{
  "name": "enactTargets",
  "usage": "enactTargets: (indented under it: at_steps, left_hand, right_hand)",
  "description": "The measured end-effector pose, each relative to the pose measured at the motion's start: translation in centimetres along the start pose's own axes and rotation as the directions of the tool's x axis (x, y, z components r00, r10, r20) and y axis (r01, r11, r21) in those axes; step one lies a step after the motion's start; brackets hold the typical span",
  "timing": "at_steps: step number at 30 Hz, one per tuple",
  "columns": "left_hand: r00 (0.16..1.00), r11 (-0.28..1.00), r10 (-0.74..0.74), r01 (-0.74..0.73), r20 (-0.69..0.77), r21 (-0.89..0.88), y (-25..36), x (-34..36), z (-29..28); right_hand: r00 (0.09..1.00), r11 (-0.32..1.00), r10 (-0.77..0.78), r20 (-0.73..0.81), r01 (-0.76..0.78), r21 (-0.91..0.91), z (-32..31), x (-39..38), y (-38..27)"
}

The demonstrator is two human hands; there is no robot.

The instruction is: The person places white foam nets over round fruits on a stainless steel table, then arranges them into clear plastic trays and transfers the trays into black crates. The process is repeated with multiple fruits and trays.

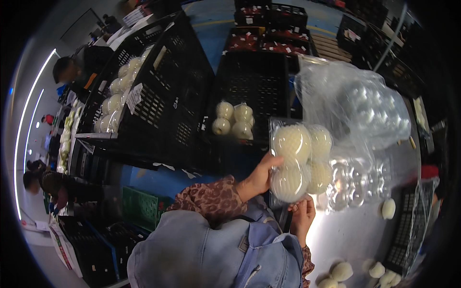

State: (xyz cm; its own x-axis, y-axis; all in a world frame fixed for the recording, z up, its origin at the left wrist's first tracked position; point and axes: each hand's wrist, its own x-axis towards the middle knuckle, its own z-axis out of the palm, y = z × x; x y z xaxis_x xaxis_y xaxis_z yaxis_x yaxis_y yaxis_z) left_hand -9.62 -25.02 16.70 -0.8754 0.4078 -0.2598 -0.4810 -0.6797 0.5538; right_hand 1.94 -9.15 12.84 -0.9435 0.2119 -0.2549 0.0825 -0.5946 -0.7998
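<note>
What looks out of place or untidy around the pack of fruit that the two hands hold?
Nothing looks damaged. The clear pack of four pale fruits is held upright between the left hand and the right hand. A few loose fruits lie scattered on the metal table, apart from the empty clear trays.

- Single view, head-worn fisheye, looking steeply down over the wearer's own chest and forearms
- Faces forward across the steel counter (355, 225) toward stacked black crates (158, 105)
- Hands close; edges bend at rim

Clamshell pack (298, 161) between both hands, crate (249, 96) behind it, empty trays (357, 185) right
</note>
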Motion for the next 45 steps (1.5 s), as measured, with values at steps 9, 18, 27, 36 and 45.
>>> enactTargets:
  at_steps: [9, 18, 27, 36, 45]
  left_hand:
    - [0.950, 0.908, 0.292, -0.239, -0.110, 0.345, 10.2, 15.7, -10.9]
    - [0.859, 0.693, 0.202, 0.214, -0.470, 0.688, 5.4, 24.8, -21.2]
    - [0.792, 0.527, 0.197, 0.411, -0.578, 0.743, 0.3, 28.5, -28.2]
    - [0.920, -0.333, 0.390, 0.186, -0.045, 0.924, 2.3, 25.1, -21.8]
    - [0.948, -0.483, 0.258, -0.043, 0.189, 0.875, 3.0, 24.7, -19.7]
  right_hand:
    - [0.987, 0.951, -0.053, -0.152, 0.004, -0.308, -0.8, 4.9, 1.1]
    - [0.880, 0.970, -0.080, -0.468, -0.039, -0.239, -3.8, 3.4, 1.9]
    - [0.750, 0.951, -0.224, -0.622, 0.029, -0.308, -6.3, 2.8, 2.3]
    - [0.324, 0.532, -0.650, -0.688, -0.452, -0.716, -14.3, 3.8, -1.4]
    - [0.447, -0.017, -0.721, -0.530, -0.775, -0.631, -15.0, 6.6, -4.3]
